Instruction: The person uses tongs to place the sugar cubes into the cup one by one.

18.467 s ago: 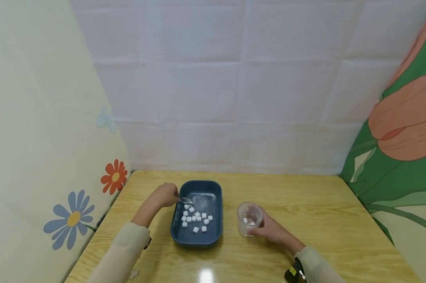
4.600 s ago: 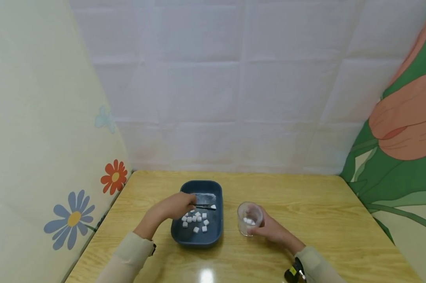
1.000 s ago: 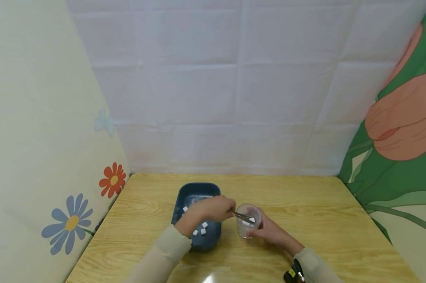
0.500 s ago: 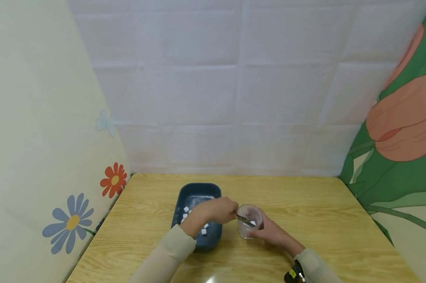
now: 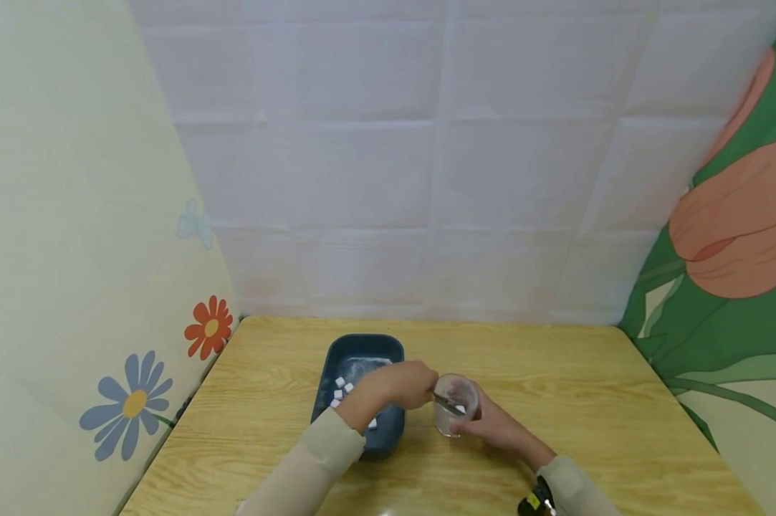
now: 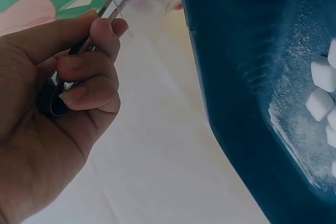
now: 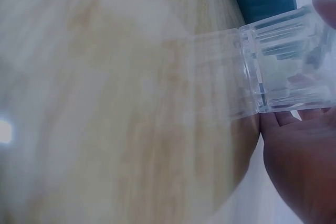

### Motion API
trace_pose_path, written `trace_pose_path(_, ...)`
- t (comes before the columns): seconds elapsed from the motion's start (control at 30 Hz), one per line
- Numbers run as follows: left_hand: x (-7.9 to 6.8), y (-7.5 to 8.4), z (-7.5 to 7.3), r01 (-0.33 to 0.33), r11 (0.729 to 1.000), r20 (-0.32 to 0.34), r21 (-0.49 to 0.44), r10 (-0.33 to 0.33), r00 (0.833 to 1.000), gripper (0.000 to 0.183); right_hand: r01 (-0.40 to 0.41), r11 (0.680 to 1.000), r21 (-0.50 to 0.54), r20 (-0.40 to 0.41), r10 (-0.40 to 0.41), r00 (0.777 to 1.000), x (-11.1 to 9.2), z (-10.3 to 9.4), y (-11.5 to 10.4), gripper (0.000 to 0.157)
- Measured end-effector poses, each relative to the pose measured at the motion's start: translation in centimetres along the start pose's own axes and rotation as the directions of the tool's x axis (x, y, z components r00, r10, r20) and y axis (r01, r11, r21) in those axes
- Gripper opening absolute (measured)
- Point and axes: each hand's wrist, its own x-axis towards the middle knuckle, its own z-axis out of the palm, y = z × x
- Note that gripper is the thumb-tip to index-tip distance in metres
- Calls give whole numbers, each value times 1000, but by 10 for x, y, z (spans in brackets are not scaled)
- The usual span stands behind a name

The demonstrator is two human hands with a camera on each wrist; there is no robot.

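My left hand (image 5: 413, 383) pinches small metal tongs (image 5: 448, 403), whose bend sits inside the curled fingers in the left wrist view. The tongs' tips reach down into a clear glass (image 5: 444, 428), with a white sugar cube (image 5: 461, 409) beside them. Curled around the right side of the glass is my right hand (image 5: 491, 421), and the glass stands upright on the table. Its thick clear base (image 7: 252, 72) shows in the right wrist view. Left of the glass lies a dark blue tray (image 5: 397, 433) with several sugar cubes (image 6: 321, 74) and white powder; my left forearm hides part of it.
The wooden table (image 5: 555, 380) extends right of the glass and left of the tray. A white cloth backdrop (image 5: 362, 179) hangs at its back edge, with flower-printed sheets on both sides. A black device (image 5: 534, 502) is on the right wrist.
Earlier the left hand with the tongs was over the tray, where they took up a sugar cube. It then moved right to the glass, tips lowering inside. The right hand stayed around the glass.
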Motion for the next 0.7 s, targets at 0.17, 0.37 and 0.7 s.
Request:
trace_pose_path(0.17, 0, 4, -3, 15, 1000, 8, 24, -15, 1000, 7, -5, 1000, 16, 11, 5, 1000, -1, 0, 0, 89)
trace_pose_path(0.37, -2, 7, -5, 34, 999, 29, 5, -34, 999, 9, -15, 1000, 17, 14, 14, 1000, -2, 1, -1, 90)
trace_pose_path(0.7, -3, 7, -8, 53, 999, 27, -11, -53, 998, 11, 11, 1000, 21, 8, -11, 1000, -2, 1, -1, 89)
